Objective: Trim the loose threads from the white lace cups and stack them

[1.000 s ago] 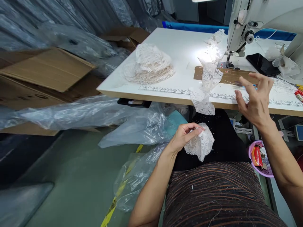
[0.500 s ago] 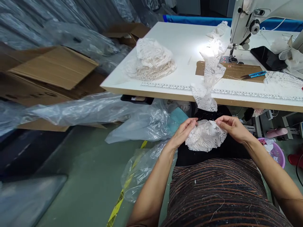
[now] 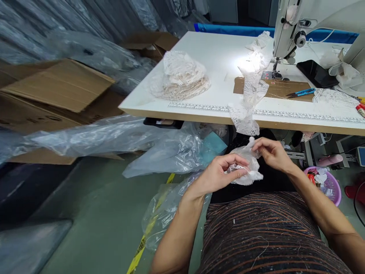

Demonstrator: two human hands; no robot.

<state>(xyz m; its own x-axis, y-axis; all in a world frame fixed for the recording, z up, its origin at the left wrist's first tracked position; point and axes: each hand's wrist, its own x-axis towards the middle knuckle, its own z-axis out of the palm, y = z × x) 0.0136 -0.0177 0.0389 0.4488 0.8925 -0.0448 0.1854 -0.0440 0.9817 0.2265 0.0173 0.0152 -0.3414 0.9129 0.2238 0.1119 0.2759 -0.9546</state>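
Note:
A crumpled piece of white lace (image 3: 247, 179) is held over my lap, just below the table's front edge. My left hand (image 3: 222, 172) pinches its lower left part between thumb and fingers. With its fingertips my right hand (image 3: 269, 152) grips the upper right part of the same lace. Above them a strip of white lace (image 3: 251, 89) runs over the table from beside the sewing machine needle (image 3: 275, 70), and its end hangs over the front edge. To the left lies a stack of white lace pieces (image 3: 185, 76).
Blue thread snips (image 3: 301, 93) lie on brown cardboard (image 3: 275, 88) by the machine, with a black phone (image 3: 317, 73) behind. A ruler strip (image 3: 199, 107) follows the table edge. Cardboard boxes (image 3: 59, 83) and plastic bags (image 3: 171, 148) crowd the left. A pink basket (image 3: 336, 186) stands right.
The lace between my hands was spread out and is now bunched and turned. My left hand has moved lower and inward across it; my right hand has shifted slightly left. The view has tilted a little.

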